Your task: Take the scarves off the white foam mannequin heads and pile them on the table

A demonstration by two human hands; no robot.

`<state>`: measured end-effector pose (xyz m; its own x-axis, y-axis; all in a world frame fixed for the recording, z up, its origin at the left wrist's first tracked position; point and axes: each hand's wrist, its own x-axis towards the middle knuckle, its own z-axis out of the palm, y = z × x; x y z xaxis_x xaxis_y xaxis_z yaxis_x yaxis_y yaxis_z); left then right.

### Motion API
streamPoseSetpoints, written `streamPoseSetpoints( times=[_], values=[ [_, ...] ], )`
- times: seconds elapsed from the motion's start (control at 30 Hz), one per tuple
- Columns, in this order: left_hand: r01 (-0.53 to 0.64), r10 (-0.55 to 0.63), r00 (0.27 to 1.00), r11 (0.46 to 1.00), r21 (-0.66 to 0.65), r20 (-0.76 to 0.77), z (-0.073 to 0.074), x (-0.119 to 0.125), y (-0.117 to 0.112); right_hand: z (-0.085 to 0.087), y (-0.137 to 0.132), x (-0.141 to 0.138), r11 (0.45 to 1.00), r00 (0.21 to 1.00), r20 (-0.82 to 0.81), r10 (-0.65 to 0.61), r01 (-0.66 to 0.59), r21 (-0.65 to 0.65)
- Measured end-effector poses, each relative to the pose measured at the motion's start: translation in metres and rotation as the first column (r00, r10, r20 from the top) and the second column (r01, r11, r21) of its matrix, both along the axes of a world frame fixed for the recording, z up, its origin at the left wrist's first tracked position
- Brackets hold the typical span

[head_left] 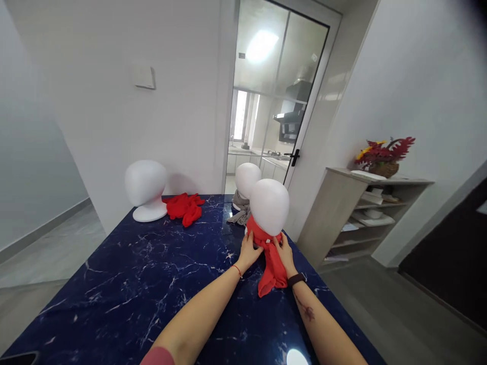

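Both hands were right in at the neck of the white foam head (269,205), which stood close to the right edge of the dark marbled desk (152,284), toward its far end. The red scarf (271,268) was wrapped around that neck, its loose tail running down onto the desk toward the person. The left hand (249,252) had its grip pinched on the cloth on the left of the neck, and the right hand (283,253) had its grip closed on the cloth just opposite, fingertips nearly meeting at the front. By the look of it, the wrap was being snugged, and doing that well would call for even tension from both sides, so the light head did not tip or slide toward the edge, and for the tail hanging straight down the middle. Just behind, toward the far edge, a second head (247,178) wore a grey scarf (239,215). Over at the far left corner a bare third head (145,185) stood beside a loose red cloth (185,207), well apart from the hands.
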<state>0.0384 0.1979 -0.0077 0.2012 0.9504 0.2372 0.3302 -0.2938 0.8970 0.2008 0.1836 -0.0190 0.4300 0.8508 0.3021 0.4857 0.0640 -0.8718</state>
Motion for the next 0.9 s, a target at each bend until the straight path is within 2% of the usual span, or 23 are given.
streamPoseSetpoints(
  times=[0.1,0.2,0.3,0.43,0.5,0.6,0.73,0.9],
  values=[
    [0.037,-0.039,0.999,0.996,0.085,0.026,0.001,-0.008,-0.012,0.009,-0.009,-0.008,0.995,0.998,-0.031,-0.049,0.052,0.088],
    [0.015,-0.03,0.997,0.981,0.193,0.075,0.005,-0.035,-0.038,0.024,-0.027,-0.03,0.981,0.998,-0.033,-0.054,0.059,0.187],
    [-0.104,0.08,0.991,0.964,0.246,0.107,0.012,-0.079,-0.068,0.034,-0.051,-0.067,0.965,0.995,-0.009,0.099,-0.094,0.245],
    [-0.269,0.255,0.963,0.91,0.315,0.086,0.023,-0.146,-0.099,0.034,-0.078,-0.131,0.912,0.922,-0.078,0.379,-0.358,0.198],
    [-0.341,0.35,0.936,0.874,0.347,0.039,0.025,-0.176,-0.11,0.032,-0.084,-0.163,0.882,0.876,-0.136,0.462,-0.438,0.174],
    [-0.417,0.455,0.89,0.828,0.375,-0.016,0.021,-0.209,-0.122,0.03,-0.083,-0.205,0.856,0.836,-0.191,0.515,-0.49,0.163],
    [-0.482,0.524,0.851,0.808,0.339,-0.041,0.008,-0.235,-0.126,0.026,-0.079,-0.237,0.854,0.841,-0.157,0.517,-0.497,0.151],
    [-0.454,0.483,0.874,0.855,0.252,-0.063,-0.002,-0.243,-0.12,0.015,-0.08,-0.234,0.85,0.856,0.028,0.516,-0.516,0.108]
  ],
)
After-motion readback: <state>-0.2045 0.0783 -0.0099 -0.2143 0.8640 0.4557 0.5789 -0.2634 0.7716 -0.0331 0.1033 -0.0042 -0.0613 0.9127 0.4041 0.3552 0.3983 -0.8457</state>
